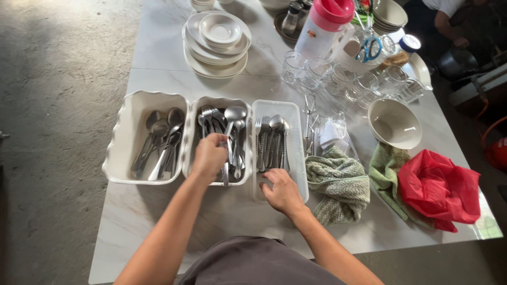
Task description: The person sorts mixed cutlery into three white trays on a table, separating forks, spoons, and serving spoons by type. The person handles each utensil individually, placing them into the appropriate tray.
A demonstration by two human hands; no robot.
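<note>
Marble table (158, 79), three cutlery trays side by side near the front edge. Left hand (208, 157) closed around utensil handles (226, 171) in the middle tray (191, 138), handles pointing toward the body. Right hand (282, 191) resting half-open on the clear right tray (298, 158), holding nothing.

bright daylight | soft shadows | sharp focus | wide-angle bending at edges

hidden: we can't see the left hand's (208, 157) fingertips, buried among cutlery in the middle tray (219, 103) | cut off: bowls (390, 13) and a person's arm (449, 24) beyond that tray, at top edge | unclear: what the right hand (282, 191) touches
</note>
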